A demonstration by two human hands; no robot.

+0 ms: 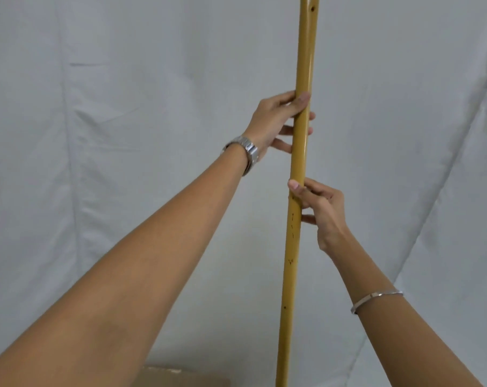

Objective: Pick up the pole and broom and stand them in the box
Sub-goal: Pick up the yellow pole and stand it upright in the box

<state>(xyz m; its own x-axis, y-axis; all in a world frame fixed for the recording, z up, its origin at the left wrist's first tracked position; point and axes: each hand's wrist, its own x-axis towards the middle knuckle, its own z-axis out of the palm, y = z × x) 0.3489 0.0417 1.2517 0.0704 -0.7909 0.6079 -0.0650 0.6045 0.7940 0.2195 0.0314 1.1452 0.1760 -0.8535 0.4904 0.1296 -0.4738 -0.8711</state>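
A long yellow-brown pole (303, 60) with small holes stands almost upright, running from the top edge of the view down past the bottom edge. My left hand (275, 121), with a metal watch on its wrist, grips the pole higher up. Lower down, from the right side, my right hand (320, 210) holds it between thumb and fingers. A corner of the cardboard box (180, 377) shows at the bottom edge, just left of the pole's lower part. The pole's lower end is out of view. No broom is in view.
A wrinkled white cloth backdrop (97, 135) fills the whole view behind the pole and my arms.
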